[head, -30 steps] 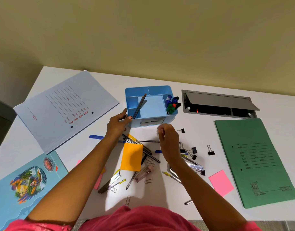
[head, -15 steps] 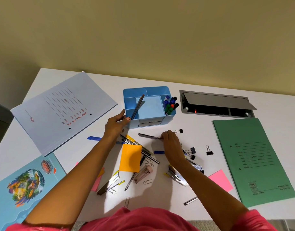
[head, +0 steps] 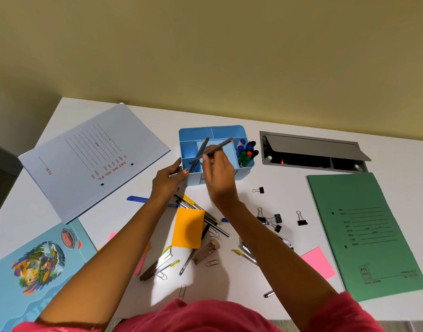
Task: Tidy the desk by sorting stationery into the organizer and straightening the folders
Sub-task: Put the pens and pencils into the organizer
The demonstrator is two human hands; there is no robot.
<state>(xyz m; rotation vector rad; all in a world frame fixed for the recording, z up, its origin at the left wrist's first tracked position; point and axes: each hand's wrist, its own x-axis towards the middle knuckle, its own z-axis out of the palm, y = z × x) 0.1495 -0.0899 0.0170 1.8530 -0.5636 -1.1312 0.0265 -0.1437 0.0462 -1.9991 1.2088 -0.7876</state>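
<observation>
A blue desk organizer [head: 229, 132] stands mid-desk, with markers [head: 247, 150] in its right slot and one dark pencil [head: 203, 147] leaning in a left compartment. My right hand [head: 219, 173] holds a second dark pencil [head: 219, 147] tilted over the organizer's middle. At the organizer's front left corner rests my left hand [head: 166, 180], steadying it. Loose pens [head: 198, 209], an orange sticky pad [head: 188, 228], binder clips [head: 275, 220] and paper clips [head: 212, 262] lie in front of it. A pale blue folder [head: 90, 161], a green folder [head: 366, 233] and a picture folder [head: 35, 267] lie askew.
A grey cable hatch [head: 311, 149] is open in the desk behind the green folder. A pink sticky pad [head: 318, 262] lies near the front right, a blue pen [head: 137, 199] left of my left wrist. The wall runs close behind the desk.
My right hand picked a dark pencil up off the desk and carried it up over the organizer. My left hand stayed at the organizer's corner.
</observation>
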